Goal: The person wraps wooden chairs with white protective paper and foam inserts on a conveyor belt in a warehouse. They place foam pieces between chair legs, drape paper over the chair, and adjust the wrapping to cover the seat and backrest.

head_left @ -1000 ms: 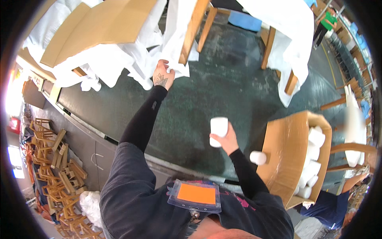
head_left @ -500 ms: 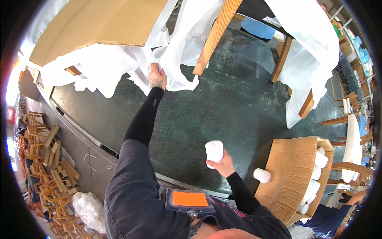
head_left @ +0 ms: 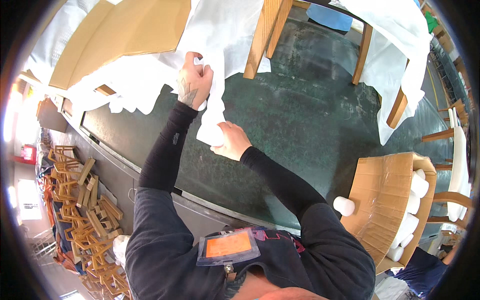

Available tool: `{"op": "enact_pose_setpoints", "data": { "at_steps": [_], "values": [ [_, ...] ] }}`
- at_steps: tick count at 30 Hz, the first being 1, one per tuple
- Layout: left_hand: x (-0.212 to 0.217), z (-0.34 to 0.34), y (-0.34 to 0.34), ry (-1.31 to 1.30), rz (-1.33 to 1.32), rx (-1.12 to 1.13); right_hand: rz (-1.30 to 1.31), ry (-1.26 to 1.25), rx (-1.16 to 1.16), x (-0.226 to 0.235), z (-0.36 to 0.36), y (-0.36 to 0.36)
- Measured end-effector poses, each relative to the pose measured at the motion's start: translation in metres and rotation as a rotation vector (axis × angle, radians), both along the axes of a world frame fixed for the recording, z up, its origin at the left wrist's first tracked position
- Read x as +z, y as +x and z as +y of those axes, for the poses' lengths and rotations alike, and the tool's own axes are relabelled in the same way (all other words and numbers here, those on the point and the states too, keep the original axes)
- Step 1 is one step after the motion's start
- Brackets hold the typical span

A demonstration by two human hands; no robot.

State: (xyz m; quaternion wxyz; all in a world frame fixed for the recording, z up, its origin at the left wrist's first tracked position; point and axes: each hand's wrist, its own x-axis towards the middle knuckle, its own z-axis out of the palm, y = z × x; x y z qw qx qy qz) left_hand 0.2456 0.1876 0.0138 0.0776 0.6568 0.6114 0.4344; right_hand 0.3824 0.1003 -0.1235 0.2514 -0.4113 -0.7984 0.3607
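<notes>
My left hand is closed on a gathered fold of thin white wrapping sheet, which drapes over a piece of furniture. Just below and to the right, my right hand grips a white foam roll with fingers and thumb around its side. The roll is pressed up close against the hanging end of the sheet; whether it sits inside the sheet is hidden. To the right of the sheet, a wooden leg slants down, its end bare.
Brown cardboard covers the far left. More wooden legs stick out under white wrapping at right. An open carton holds several foam rolls, with a loose white roll beside it. Wooden frames are piled at lower left.
My right hand has carried the foam roll up and left to the sheet, beside my left hand. The left hand keeps its hold on the sheet, and the view has shifted slightly.
</notes>
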Motion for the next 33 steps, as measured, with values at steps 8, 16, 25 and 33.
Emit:
{"op": "enact_pose_setpoints", "data": {
  "at_steps": [8, 16, 25, 33],
  "values": [
    [0.052, 0.094, 0.081, 0.247, 0.212, -0.255, 0.548, 0.07, -0.217, 0.013, 0.043, 0.028],
    [0.038, 0.142, 0.103, 0.27, 0.142, -0.423, 1.025, -0.363, -0.304, -0.042, 0.084, 0.052],
    [0.021, 0.168, 0.11, 0.145, 0.335, -0.219, 0.637, -0.107, -0.534, -0.075, 0.106, 0.082],
    [0.02, 0.184, 0.129, -0.216, 0.378, -0.069, 0.942, -0.121, -0.64, -0.005, 0.008, 0.067]
  ]
}}
